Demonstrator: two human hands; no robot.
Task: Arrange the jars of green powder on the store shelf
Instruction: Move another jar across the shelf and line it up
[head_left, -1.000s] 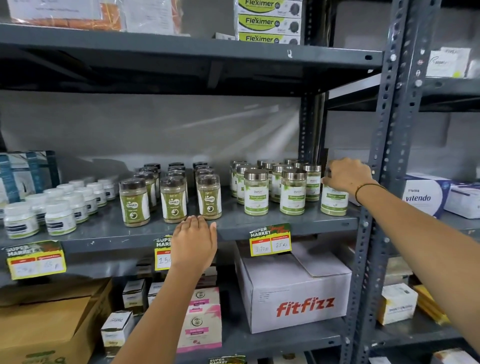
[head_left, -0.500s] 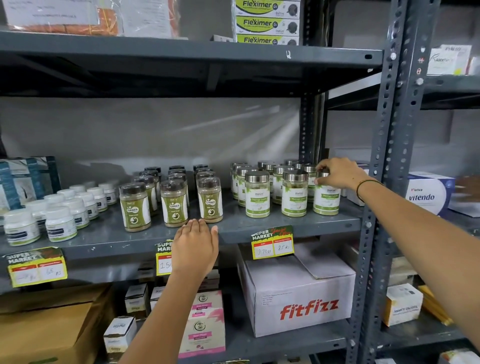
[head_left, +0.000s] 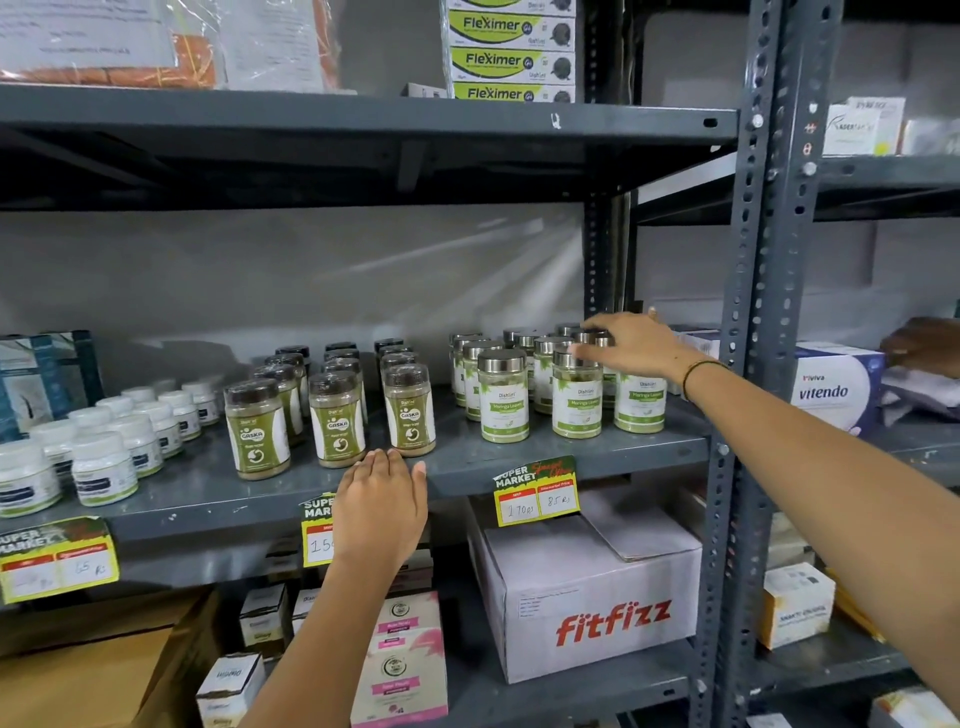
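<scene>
Greens, greys and silver on the shelf

Silver-lidded jars (head_left: 504, 396) wear white-green labels; brown-lidded jars (head_left: 258, 428) hold olive powder; grey shelf (head_left: 519, 457); yellow-red price tags (head_left: 536, 498); white box (head_left: 587, 587), red lettering.

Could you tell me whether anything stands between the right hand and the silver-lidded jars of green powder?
Nothing visible does. The right hand hangs just above the silver lids of the Moringa jars, fingers spread, with no other item between.

One camera only, riding on the person's head, is facing the grey metal shelf (head_left: 519, 457) straight on from close range. It is sitting about level with the middle tier and tilting slightly down, taking in the upper tier overhead, the lower tier beneath, and a neighbouring rack on the right.
</scene>
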